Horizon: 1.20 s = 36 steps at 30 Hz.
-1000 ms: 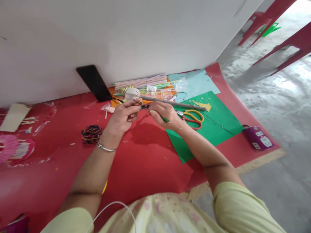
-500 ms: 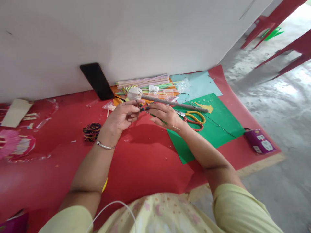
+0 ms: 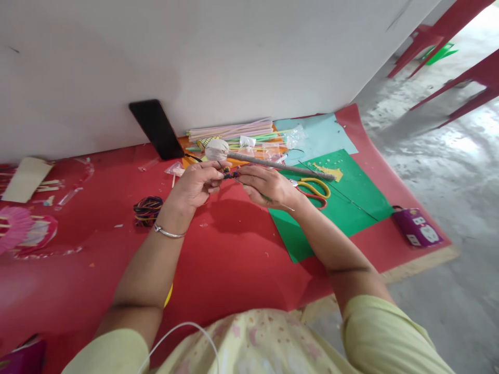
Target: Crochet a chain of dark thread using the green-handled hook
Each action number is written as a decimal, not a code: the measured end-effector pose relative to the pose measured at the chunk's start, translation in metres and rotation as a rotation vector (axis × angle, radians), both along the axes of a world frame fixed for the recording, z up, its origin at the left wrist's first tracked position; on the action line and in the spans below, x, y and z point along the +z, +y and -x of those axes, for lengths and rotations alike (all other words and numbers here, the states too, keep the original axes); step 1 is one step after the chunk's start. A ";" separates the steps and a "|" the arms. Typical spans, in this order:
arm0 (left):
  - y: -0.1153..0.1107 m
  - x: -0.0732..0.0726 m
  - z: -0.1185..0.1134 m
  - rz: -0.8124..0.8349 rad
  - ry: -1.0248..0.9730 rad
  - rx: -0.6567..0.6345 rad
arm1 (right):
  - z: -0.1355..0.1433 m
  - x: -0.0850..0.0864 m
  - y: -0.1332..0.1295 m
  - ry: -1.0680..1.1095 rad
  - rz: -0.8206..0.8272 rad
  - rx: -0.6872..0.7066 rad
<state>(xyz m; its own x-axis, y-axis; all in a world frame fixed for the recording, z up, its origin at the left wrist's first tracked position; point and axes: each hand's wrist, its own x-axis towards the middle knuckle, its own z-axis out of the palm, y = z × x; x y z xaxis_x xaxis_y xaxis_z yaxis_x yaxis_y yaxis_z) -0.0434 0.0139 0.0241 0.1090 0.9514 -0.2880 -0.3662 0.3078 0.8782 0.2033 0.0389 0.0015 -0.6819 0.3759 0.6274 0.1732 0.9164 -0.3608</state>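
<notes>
My left hand [image 3: 194,184] pinches a small piece of dark multicoloured yarn work [image 3: 231,175] between thumb and fingers. Opposite it, my right hand [image 3: 271,186] is closed around a thin crochet hook [image 3: 287,207], whose slim metal end sticks out below the palm. The hook's tip is at the yarn piece, mostly covered by my fingers. A bundle of multicoloured yarn [image 3: 147,211] lies on the red table cover [image 3: 234,249], left of my left wrist. Just beyond the hands is a grey stick with a white wrapped head [image 3: 217,150].
A black phone [image 3: 156,130] leans against the white wall. Scissors [image 3: 317,189] lie on a green sheet [image 3: 312,228], right of my hands. Coloured sticks [image 3: 234,131] and a light blue sheet [image 3: 323,136] are behind. A purple box [image 3: 417,227] sits near the right edge.
My right hand has shifted slightly to the right, and the hook's lower end has moved with it. The left hand stays nearly still, pinching the yarn piece.
</notes>
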 end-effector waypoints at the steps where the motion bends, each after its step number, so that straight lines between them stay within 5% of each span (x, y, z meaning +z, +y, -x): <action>1: 0.000 0.000 0.000 -0.007 0.000 0.002 | 0.001 0.003 -0.002 0.026 0.082 0.015; 7: -0.001 0.003 -0.003 -0.023 -0.020 0.040 | 0.012 0.009 -0.018 0.249 0.666 0.041; 10: -0.002 0.003 -0.005 -0.064 -0.030 0.051 | 0.018 0.006 -0.021 0.350 0.786 0.012; 19: -0.002 -0.006 -0.012 -0.201 0.100 0.162 | 0.021 0.001 -0.018 0.431 0.683 -0.045; 28: -0.006 -0.003 -0.022 -0.248 0.201 0.266 | 0.020 0.007 -0.021 0.269 0.358 -0.115; 36: -0.008 -0.003 -0.019 -0.279 0.259 0.257 | 0.015 0.019 -0.022 0.191 0.398 -0.124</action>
<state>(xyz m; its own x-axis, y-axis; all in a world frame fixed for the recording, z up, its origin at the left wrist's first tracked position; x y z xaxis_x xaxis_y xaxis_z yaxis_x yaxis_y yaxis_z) -0.0249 0.0063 0.0216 -0.1827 0.9832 -0.0039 -0.1574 -0.0253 0.9872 0.1878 0.0166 0.0202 -0.5027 0.6849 0.5275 0.1693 0.6763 -0.7169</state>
